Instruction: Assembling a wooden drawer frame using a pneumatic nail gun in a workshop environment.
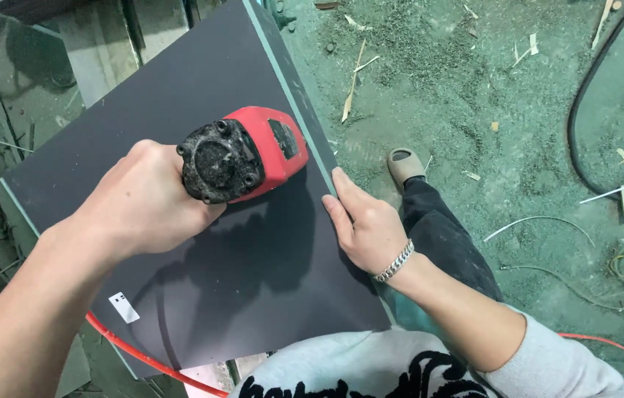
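Hands steadying a dark board point(201, 88) under a red air tool point(242, 153).
Left hand point(142, 199) is gripping the tool upright against the board; right hand point(364, 225) is lying open, flat along the edge, bracing it.

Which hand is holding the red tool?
The left hand grips the red pneumatic nail gun over the dark panel. The right hand, wearing a chain bracelet, only presses flat on the panel's edge.

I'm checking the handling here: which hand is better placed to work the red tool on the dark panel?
Left hand: it already grips the red tool. Right hand lies flat on the dark panel edge.
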